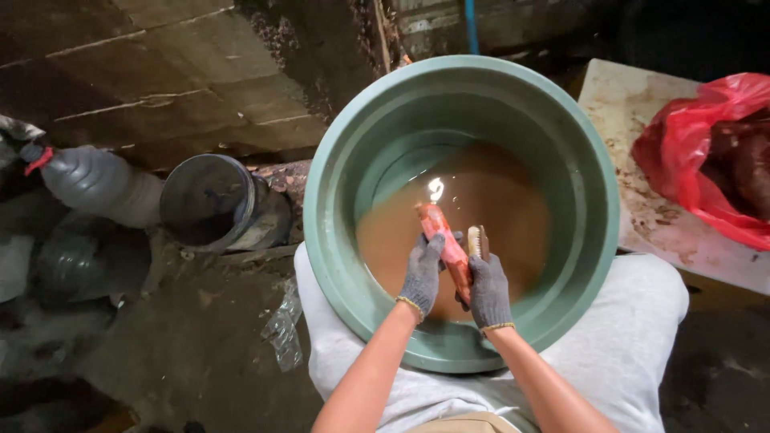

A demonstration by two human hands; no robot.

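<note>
Scrubbing step in hand: left hand [422,273], gloved, holds reddish oblong root [445,244] over muddy water in green basin [337,265]; right hand [488,290] closed on small brush [478,240], bristles just beside root. Next move likely needs firm grip, turning root under brush

A bulging red plastic bag [706,152] lies on a stained pale board [642,160] at far right.

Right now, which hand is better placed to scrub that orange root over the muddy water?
Probably the right hand: it grips the brush against the orange root. The left hand is holding the root steady above the green basin.
</note>
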